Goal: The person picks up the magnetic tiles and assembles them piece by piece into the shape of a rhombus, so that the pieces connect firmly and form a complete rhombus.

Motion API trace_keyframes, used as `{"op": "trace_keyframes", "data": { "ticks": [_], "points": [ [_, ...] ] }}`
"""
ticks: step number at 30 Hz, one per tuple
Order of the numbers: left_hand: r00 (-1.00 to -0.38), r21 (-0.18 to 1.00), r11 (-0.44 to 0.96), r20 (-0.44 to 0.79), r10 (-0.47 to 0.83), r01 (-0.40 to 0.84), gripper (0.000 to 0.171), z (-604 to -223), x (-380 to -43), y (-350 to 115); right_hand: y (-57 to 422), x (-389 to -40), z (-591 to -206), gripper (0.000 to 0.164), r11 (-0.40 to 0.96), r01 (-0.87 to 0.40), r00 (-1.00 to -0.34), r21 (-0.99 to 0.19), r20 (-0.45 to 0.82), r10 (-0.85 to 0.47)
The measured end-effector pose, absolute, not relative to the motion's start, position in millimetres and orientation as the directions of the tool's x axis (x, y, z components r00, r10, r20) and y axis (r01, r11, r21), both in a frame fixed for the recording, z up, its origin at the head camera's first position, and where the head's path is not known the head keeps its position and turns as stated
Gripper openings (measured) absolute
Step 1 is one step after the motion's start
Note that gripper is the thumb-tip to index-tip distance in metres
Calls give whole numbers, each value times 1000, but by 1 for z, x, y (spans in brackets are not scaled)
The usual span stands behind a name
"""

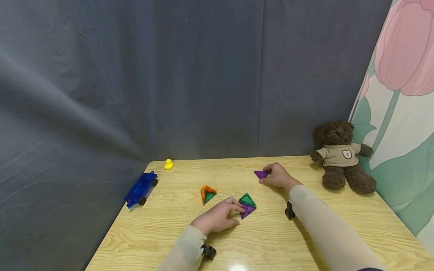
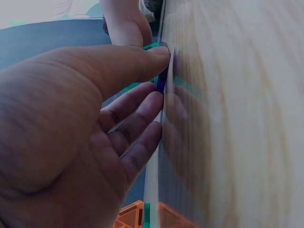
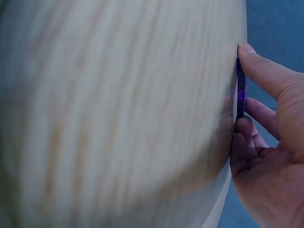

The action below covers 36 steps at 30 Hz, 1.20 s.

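My left hand [image 1: 222,214] reaches over a purple triangular tile [image 1: 248,212] on the table, its fingertips on the tile and its thumb near the corner. Along that tile's far edge sits a green triangular tile [image 1: 247,199]; in the left wrist view its green edges show beyond the fingers. Farther back and to the right, my right hand [image 1: 278,176] pinches a second purple triangular tile [image 1: 261,174] between thumb and fingers, low at the tabletop. The right wrist view shows this purple tile [image 3: 241,90] edge-on. Left of my left hand stands a small orange and green tile shape [image 1: 207,194].
A blue toy car base [image 1: 140,188] with black wheels lies by the table's left edge. Near the back left corner stands a yellow rubber duck [image 1: 168,164]. A brown teddy bear [image 1: 340,158] sits at the back right. Behind the table hangs a grey curtain [image 1: 207,82].
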<state>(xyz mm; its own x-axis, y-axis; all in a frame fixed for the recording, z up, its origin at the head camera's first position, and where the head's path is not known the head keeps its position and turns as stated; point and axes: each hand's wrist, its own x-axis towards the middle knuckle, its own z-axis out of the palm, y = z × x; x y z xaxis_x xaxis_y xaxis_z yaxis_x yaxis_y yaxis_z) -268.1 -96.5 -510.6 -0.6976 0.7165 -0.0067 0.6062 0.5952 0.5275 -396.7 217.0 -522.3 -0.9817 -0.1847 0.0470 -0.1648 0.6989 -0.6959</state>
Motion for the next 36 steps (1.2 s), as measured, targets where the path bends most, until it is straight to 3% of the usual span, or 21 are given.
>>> {"op": "trace_keyframes", "data": {
  "ticks": [10,20,29,36],
  "points": [
    [-704,525,603,-12,711,600,40,-512,-269,-97,218,-394,-519,57,697,-194,-976,-690,68,-205],
    [-702,519,605,-11,712,604,40,-513,-269,-96,222,-393,-519,57,642,-125,-986,-756,23,-165],
    [-700,517,604,-13,714,607,41,-514,-269,-97,229,-389,-519,34,628,-201,-978,-751,125,-165],
    [-702,524,605,-17,712,600,41,-513,-268,-97,233,-383,-515,48,621,-194,-980,-760,119,-160]
  ]
}}
